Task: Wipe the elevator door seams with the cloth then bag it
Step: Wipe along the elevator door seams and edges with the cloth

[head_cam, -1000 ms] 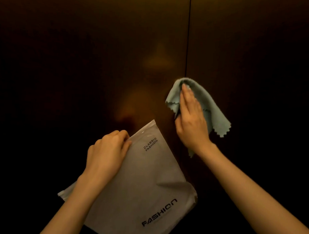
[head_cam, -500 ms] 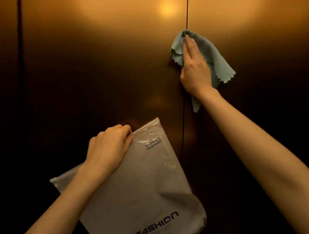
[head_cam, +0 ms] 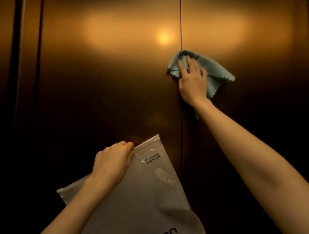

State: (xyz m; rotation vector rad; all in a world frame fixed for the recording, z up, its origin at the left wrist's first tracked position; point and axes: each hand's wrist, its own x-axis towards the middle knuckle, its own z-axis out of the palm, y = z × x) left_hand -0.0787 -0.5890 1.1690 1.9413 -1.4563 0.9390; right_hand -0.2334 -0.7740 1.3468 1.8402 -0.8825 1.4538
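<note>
My right hand (head_cam: 192, 83) presses the soft, limp cloth (head_cam: 211, 68) flat over the centre door seam (head_cam: 180, 21); my left hand (head_cam: 111, 163) pinches the slippery bag (head_cam: 147, 195) by its top edge, best gathered by bunching

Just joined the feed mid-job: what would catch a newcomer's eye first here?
First, the pale blue cloth at upper right, pressed flat by the right hand over the centre seam of the bronze elevator doors. Next, a glowing light reflection just left of the seam, above the cloth. Low in the middle, the left hand grips the top edge of a frosted plastic bag printed CLASSIC FASHION.
</note>
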